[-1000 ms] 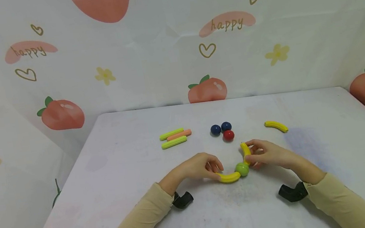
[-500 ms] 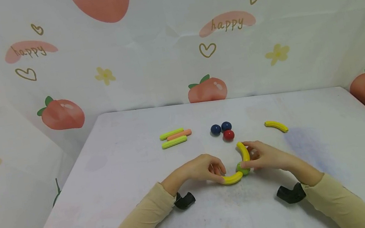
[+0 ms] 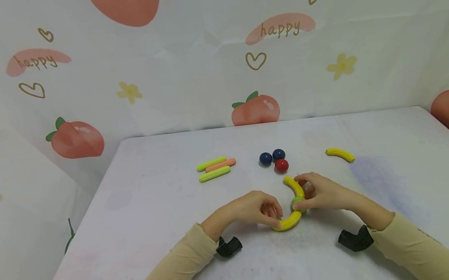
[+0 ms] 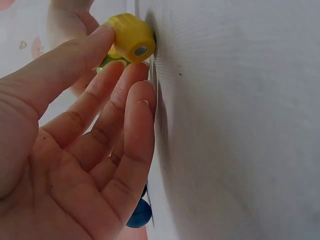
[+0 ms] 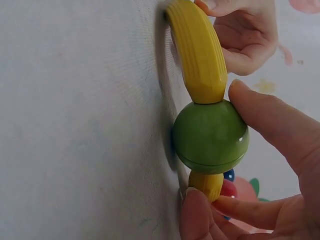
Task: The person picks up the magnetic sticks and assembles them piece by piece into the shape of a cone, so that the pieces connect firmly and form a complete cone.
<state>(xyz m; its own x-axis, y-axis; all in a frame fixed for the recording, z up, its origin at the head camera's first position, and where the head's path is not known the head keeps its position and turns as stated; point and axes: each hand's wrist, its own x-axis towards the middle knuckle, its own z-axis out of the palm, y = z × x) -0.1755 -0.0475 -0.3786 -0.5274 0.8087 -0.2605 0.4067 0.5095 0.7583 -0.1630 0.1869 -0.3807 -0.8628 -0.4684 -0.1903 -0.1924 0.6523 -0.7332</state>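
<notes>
A green ball [image 3: 297,204] joins two curved yellow magnetic rods on the table. My left hand [image 3: 257,208] pinches the near yellow rod [image 3: 289,222] by its free end, thumb on one side and fingertips on the other. A grey metal disc shows in that rod's end face in the left wrist view. My right hand [image 3: 322,192] holds the joint. Its thumb presses the green ball [image 5: 211,137], and its fingertips touch the far yellow rod [image 5: 206,185]. In the head view this far rod [image 3: 294,186] curves away to the back left.
Two yellow-green straight rods [image 3: 214,174] lie beside an orange rod [image 3: 221,165] at the back left. Two blue balls [image 3: 266,158] and a red ball [image 3: 282,166] sit behind the hands. Another curved yellow rod [image 3: 340,155] lies at the back right.
The far rod has swung leftward at its tip. The right hand has moved slightly left, its thumb now over the green ball. The left hand has shifted a little right and nearer.
</notes>
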